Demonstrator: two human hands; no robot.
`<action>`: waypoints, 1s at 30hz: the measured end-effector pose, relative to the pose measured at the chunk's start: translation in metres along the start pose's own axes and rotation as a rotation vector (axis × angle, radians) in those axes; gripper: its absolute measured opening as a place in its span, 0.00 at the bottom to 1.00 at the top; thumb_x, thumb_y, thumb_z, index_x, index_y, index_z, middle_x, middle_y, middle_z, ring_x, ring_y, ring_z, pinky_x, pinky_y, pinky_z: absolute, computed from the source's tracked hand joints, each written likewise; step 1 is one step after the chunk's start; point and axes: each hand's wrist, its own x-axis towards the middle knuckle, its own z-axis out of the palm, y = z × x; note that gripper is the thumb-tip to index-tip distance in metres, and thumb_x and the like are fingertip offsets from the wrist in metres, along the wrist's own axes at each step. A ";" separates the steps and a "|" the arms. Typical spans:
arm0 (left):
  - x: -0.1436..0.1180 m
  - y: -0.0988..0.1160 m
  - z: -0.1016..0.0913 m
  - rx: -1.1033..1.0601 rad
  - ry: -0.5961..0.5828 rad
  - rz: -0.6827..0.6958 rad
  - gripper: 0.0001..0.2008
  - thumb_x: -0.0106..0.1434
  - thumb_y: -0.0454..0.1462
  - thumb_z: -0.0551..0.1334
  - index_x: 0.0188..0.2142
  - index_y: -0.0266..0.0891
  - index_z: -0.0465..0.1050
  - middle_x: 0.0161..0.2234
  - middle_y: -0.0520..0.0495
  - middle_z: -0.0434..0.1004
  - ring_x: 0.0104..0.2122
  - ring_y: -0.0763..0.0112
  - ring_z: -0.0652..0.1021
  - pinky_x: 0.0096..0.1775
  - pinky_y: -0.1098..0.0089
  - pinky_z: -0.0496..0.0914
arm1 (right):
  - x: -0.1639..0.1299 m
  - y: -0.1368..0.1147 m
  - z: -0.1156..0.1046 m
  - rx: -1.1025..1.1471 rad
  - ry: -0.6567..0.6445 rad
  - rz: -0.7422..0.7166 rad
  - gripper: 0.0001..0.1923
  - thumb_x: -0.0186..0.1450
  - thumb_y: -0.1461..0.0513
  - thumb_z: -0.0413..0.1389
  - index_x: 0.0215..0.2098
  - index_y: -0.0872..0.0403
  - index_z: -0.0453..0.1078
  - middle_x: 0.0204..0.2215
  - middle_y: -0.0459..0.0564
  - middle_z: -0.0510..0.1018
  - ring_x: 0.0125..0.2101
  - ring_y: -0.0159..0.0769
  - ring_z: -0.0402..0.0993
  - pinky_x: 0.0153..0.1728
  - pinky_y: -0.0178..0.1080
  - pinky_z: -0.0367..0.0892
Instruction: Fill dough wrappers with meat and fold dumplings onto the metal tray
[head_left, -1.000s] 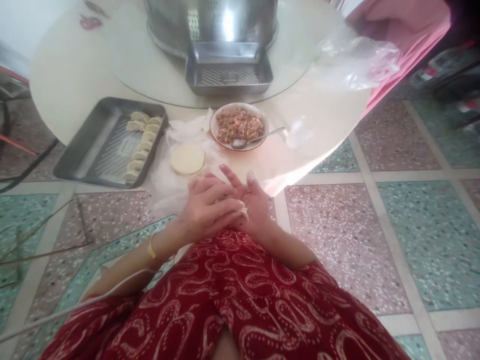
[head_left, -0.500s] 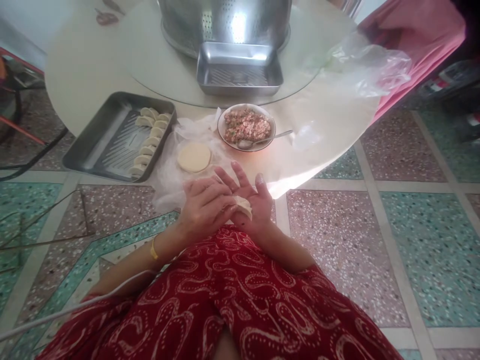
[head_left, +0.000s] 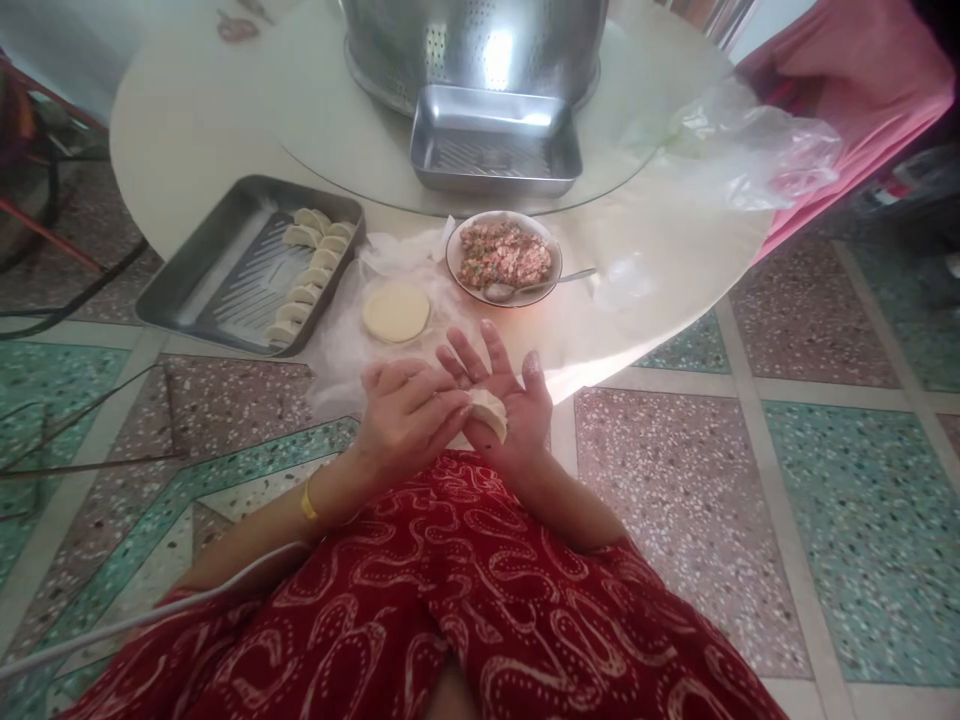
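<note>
A folded dumpling [head_left: 489, 413] rests on the palm of my right hand [head_left: 517, 420], which is turned up with its fingers spread. My left hand [head_left: 409, 410] pinches the left end of this dumpling between thumb and fingers. Just beyond the hands, a stack of round dumpling wrappers [head_left: 396, 310] sits on a thin plastic bag [head_left: 341, 350]. Behind and to the right stands a white bowl [head_left: 556, 282] of minced meat filling [head_left: 506, 252], with a spoon [head_left: 577, 275] lying in it, handle to the right.
At left, a grey metal tray [head_left: 195, 290] holds several dumplings [head_left: 306, 292] along its right side. Farther back, a second metal tray [head_left: 495, 180] stands before a large perforated steel pot [head_left: 480, 50] on a glass turntable. Crumpled plastic [head_left: 757, 140] lies at right. A white cable [head_left: 150, 615] crosses my left sleeve.
The view has shifted slightly, so the table things appear farther right. My left fingers have drawn back a little, showing more of the dumpling on my right palm.
</note>
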 end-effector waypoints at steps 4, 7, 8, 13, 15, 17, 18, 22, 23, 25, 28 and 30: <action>0.000 0.001 0.000 0.033 -0.010 -0.020 0.03 0.64 0.35 0.64 0.36 0.44 0.71 0.34 0.53 0.77 0.36 0.66 0.72 0.39 0.62 0.62 | -0.001 0.001 -0.002 -0.005 0.002 0.055 0.25 0.68 0.44 0.41 0.53 0.44 0.67 0.52 0.50 0.78 0.50 0.41 0.74 0.54 0.52 0.67; -0.004 -0.001 -0.002 -0.015 -0.018 -0.039 0.05 0.64 0.39 0.65 0.40 0.43 0.72 0.35 0.51 0.78 0.36 0.66 0.73 0.39 0.62 0.65 | 0.000 0.000 -0.003 0.000 -0.001 0.068 0.25 0.68 0.44 0.40 0.53 0.45 0.66 0.51 0.49 0.78 0.50 0.40 0.73 0.55 0.52 0.66; -0.006 -0.002 -0.002 -0.029 -0.012 -0.045 0.07 0.64 0.40 0.65 0.41 0.43 0.72 0.36 0.50 0.78 0.36 0.65 0.73 0.39 0.62 0.65 | 0.000 -0.001 -0.003 0.005 0.001 0.068 0.25 0.68 0.44 0.39 0.53 0.45 0.66 0.51 0.49 0.78 0.51 0.40 0.73 0.56 0.52 0.66; -0.015 -0.007 -0.002 -0.048 -0.012 -0.091 0.04 0.63 0.37 0.66 0.38 0.42 0.73 0.37 0.50 0.80 0.36 0.66 0.75 0.41 0.61 0.67 | 0.001 -0.002 0.001 0.032 0.037 0.072 0.25 0.68 0.44 0.39 0.53 0.43 0.67 0.50 0.48 0.77 0.51 0.40 0.72 0.53 0.52 0.68; -0.017 -0.008 -0.001 -0.057 -0.007 -0.102 0.02 0.63 0.35 0.65 0.36 0.42 0.73 0.36 0.50 0.80 0.36 0.67 0.75 0.40 0.61 0.67 | 0.002 -0.003 0.002 0.018 0.045 0.074 0.24 0.68 0.44 0.39 0.52 0.42 0.67 0.50 0.47 0.77 0.51 0.39 0.72 0.51 0.50 0.69; -0.017 -0.007 -0.001 -0.047 -0.006 -0.115 0.01 0.63 0.35 0.65 0.34 0.42 0.73 0.35 0.50 0.80 0.35 0.67 0.75 0.40 0.61 0.67 | 0.002 -0.003 0.002 -0.005 0.037 0.075 0.24 0.68 0.44 0.40 0.52 0.42 0.67 0.51 0.47 0.77 0.52 0.39 0.72 0.51 0.49 0.69; -0.017 -0.007 -0.002 -0.047 -0.004 -0.115 0.01 0.64 0.35 0.64 0.34 0.42 0.74 0.34 0.50 0.80 0.35 0.67 0.75 0.39 0.61 0.67 | 0.002 -0.003 0.002 -0.014 0.028 0.075 0.23 0.68 0.44 0.40 0.52 0.42 0.67 0.52 0.47 0.77 0.52 0.39 0.72 0.51 0.50 0.69; -0.017 -0.006 -0.005 -0.050 -0.008 -0.126 0.06 0.65 0.40 0.65 0.40 0.43 0.75 0.37 0.49 0.81 0.36 0.66 0.76 0.41 0.60 0.67 | 0.002 -0.002 0.000 -0.022 -0.006 0.069 0.23 0.68 0.44 0.41 0.52 0.42 0.67 0.52 0.47 0.77 0.53 0.39 0.72 0.53 0.50 0.68; -0.017 -0.006 -0.005 -0.047 -0.007 -0.127 0.07 0.64 0.41 0.65 0.41 0.43 0.75 0.37 0.49 0.80 0.36 0.65 0.75 0.41 0.60 0.67 | 0.002 -0.002 0.001 -0.025 -0.008 0.069 0.23 0.68 0.44 0.41 0.52 0.42 0.67 0.52 0.47 0.77 0.52 0.39 0.72 0.52 0.49 0.68; -0.015 -0.005 -0.006 -0.049 0.000 -0.119 0.08 0.64 0.40 0.66 0.42 0.43 0.75 0.36 0.49 0.80 0.36 0.65 0.75 0.40 0.61 0.68 | 0.001 0.000 0.002 -0.036 -0.009 0.075 0.24 0.68 0.44 0.40 0.52 0.42 0.67 0.51 0.47 0.77 0.51 0.39 0.73 0.50 0.48 0.70; -0.011 -0.002 -0.004 -0.079 -0.003 -0.100 0.04 0.64 0.37 0.65 0.39 0.42 0.74 0.34 0.49 0.79 0.35 0.66 0.74 0.39 0.62 0.67 | 0.000 0.001 0.004 -0.025 -0.007 0.101 0.24 0.68 0.45 0.39 0.51 0.43 0.68 0.50 0.48 0.78 0.50 0.39 0.73 0.46 0.46 0.71; -0.009 0.000 -0.003 -0.054 -0.006 -0.079 0.02 0.64 0.35 0.65 0.37 0.42 0.73 0.33 0.50 0.79 0.34 0.66 0.73 0.38 0.62 0.66 | 0.000 0.002 0.004 0.000 0.000 0.112 0.24 0.68 0.45 0.39 0.51 0.44 0.68 0.49 0.49 0.79 0.49 0.39 0.74 0.46 0.45 0.71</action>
